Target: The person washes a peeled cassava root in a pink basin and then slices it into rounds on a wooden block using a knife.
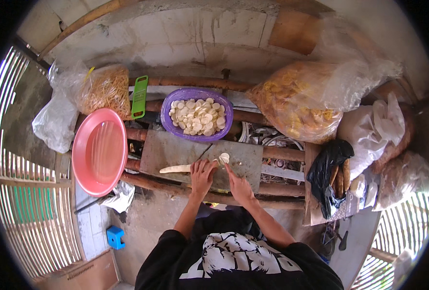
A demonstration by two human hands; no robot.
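Note:
A long, pale peeled root (175,169), like cassava, lies across a grey board (161,147). My left hand (202,175) is closed over its right part, pressing it to the board. Just right of it, my right hand (241,187) is closed with the index finger stretched forward; it grips what seems to be a small knife, mostly hidden by the fingers. Beyond that fingertip are a few round white slices (224,157). Behind the board stands a purple basin (165,121) holding many such slices (200,117).
A pink basin (78,159) with liquid stands at left, beside a bag of orange-brown strips (109,92) and a green slicer (139,96). At right are a large bag of yellow chips (296,101) and a black plastic bag (323,166) with brown roots. A blue stool (115,237) stands below.

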